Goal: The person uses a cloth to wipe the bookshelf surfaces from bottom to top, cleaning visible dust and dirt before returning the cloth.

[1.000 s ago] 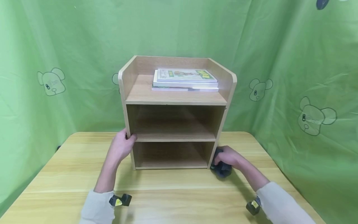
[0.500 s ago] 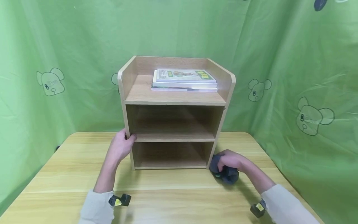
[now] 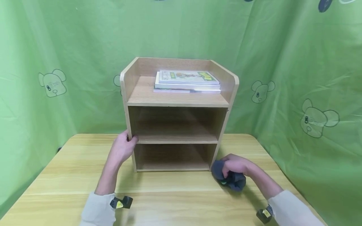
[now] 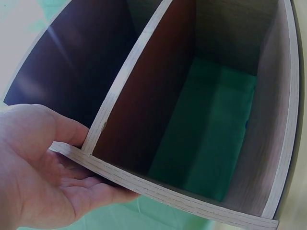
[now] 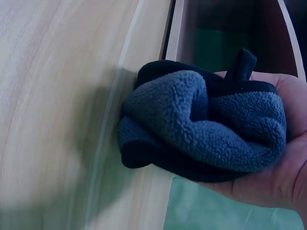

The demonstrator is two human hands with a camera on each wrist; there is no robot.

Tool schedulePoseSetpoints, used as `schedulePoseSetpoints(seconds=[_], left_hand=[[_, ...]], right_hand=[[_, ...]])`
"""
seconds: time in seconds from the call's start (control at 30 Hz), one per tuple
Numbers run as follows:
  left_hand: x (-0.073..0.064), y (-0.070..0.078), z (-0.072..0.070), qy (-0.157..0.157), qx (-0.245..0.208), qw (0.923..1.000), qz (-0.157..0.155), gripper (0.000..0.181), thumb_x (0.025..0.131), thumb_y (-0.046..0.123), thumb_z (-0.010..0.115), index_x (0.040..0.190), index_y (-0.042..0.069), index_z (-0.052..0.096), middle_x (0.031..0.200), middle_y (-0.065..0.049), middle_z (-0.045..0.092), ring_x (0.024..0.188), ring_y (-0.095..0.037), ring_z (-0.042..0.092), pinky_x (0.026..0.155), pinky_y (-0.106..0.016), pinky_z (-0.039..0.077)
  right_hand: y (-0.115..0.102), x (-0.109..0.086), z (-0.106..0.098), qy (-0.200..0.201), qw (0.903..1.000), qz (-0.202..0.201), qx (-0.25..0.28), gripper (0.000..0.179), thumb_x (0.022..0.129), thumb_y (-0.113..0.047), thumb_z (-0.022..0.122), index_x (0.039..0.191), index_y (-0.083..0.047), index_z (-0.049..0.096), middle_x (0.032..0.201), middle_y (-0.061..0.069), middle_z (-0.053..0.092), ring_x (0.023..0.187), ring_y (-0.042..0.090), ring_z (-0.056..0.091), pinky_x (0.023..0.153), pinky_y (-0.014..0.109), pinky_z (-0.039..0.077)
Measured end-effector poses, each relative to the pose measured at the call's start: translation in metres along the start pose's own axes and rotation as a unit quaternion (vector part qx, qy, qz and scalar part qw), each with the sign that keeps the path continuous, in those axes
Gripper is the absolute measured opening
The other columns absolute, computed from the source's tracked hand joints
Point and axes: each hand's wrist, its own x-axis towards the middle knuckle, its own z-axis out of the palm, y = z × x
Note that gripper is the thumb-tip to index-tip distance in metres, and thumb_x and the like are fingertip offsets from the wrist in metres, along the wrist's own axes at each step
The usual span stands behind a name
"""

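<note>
A light wooden shelf unit with two open compartments and a railed top stands on the table. My left hand grips its left side panel at the middle board; in the left wrist view the thumb is inside, against that board, with the fingers round the outside. Low at the unit's right front corner, my right hand holds a bunched dark grey cloth. The right wrist view shows the cloth as fuzzy with black edging, folded in the palm, close over the tabletop.
Several books lie stacked on the unit's top. The wooden table extends in front and to both sides. A green curtain with mouse-head drawings hangs behind and along the sides.
My right hand has moved with the cloth toward me and slightly right, along the unit's lower right front corner. My left hand keeps its place on the side panel.
</note>
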Motion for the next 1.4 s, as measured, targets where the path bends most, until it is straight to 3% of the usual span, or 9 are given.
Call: schedulePoseSetpoints(seconds=[0.2, 0.37, 0.5, 0.7, 0.87, 1.13, 1.4], left_hand=[[0.000, 0.001, 0.000, -0.003, -0.002, 1.0000, 0.002, 0.034, 0.103, 0.024, 0.048, 0.126, 0.000, 0.058, 0.074, -0.005, 0.043, 0.063, -0.018, 0.041, 0.056, -0.032, 0.041], [0.000, 0.000, 0.000, -0.001, 0.001, 1.0000, 0.001, 0.036, 0.103, 0.024, 0.048, 0.129, 0.000, 0.058, 0.077, -0.007, 0.046, 0.066, -0.020, 0.043, 0.057, -0.033, 0.042], [-0.001, -0.001, 0.000, -0.004, 0.000, 1.0000, -0.003, 0.034, 0.103, 0.024, 0.048, 0.125, 0.000, 0.058, 0.076, -0.006, 0.045, 0.064, -0.018, 0.042, 0.056, -0.032, 0.041], [-0.001, -0.001, 0.002, -0.006, -0.006, 1.0000, 0.001, 0.029, 0.104, 0.023, 0.048, 0.118, 0.001, 0.059, 0.072, -0.003, 0.042, 0.060, -0.016, 0.039, 0.052, -0.030, 0.038], [-0.001, -0.001, 0.001, -0.007, -0.003, 1.0000, 0.001, 0.031, 0.104, 0.024, 0.048, 0.122, 0.001, 0.059, 0.072, -0.004, 0.043, 0.061, -0.016, 0.040, 0.053, -0.031, 0.040], [-0.001, -0.001, 0.000, -0.003, 0.009, 1.0000, 0.000, 0.035, 0.103, 0.025, 0.049, 0.126, 0.001, 0.059, 0.078, -0.007, 0.051, 0.068, -0.020, 0.048, 0.059, -0.032, 0.045], [0.000, 0.000, 0.000, 0.006, 0.016, 0.9998, 0.007, 0.033, 0.102, 0.025, 0.049, 0.122, 0.001, 0.060, 0.087, -0.012, 0.059, 0.079, -0.025, 0.055, 0.065, -0.033, 0.046]], right_hand=[[-0.004, -0.008, 0.000, -0.004, 0.9998, -0.017, -0.009, 0.037, 0.059, 0.000, 0.065, 0.094, -0.004, 0.071, 0.081, 0.006, 0.061, 0.076, 0.021, 0.057, 0.063, 0.033, 0.051], [-0.027, -0.015, 0.007, -0.021, 0.9985, -0.043, -0.026, 0.050, 0.061, -0.005, 0.070, 0.110, -0.007, 0.072, 0.095, 0.008, 0.065, 0.086, 0.024, 0.059, 0.069, 0.036, 0.051], [-0.053, -0.015, 0.025, -0.011, 0.9979, -0.054, -0.035, 0.059, 0.063, -0.009, 0.075, 0.121, -0.008, 0.067, 0.107, 0.010, 0.066, 0.093, 0.026, 0.060, 0.074, 0.039, 0.052], [-0.082, -0.008, 0.059, 0.034, 0.9954, -0.068, -0.058, 0.055, 0.064, -0.008, 0.076, 0.118, -0.008, 0.063, 0.106, 0.010, 0.066, 0.089, 0.026, 0.063, 0.071, 0.040, 0.055], [-0.099, 0.000, 0.085, 0.064, 0.9914, -0.095, -0.063, 0.051, 0.068, -0.009, 0.076, 0.116, -0.009, 0.059, 0.104, 0.011, 0.066, 0.087, 0.025, 0.064, 0.067, 0.040, 0.055], [-0.122, 0.010, 0.123, 0.097, 0.9800, -0.158, -0.073, 0.051, 0.075, -0.020, 0.083, 0.122, -0.015, 0.064, 0.113, 0.008, 0.071, 0.096, 0.024, 0.064, 0.075, 0.041, 0.054], [-0.124, 0.018, 0.152, 0.114, 0.9561, -0.221, -0.155, 0.053, 0.084, -0.021, 0.078, 0.134, -0.015, 0.063, 0.124, 0.009, 0.069, 0.110, 0.026, 0.066, 0.091, 0.043, 0.054]])
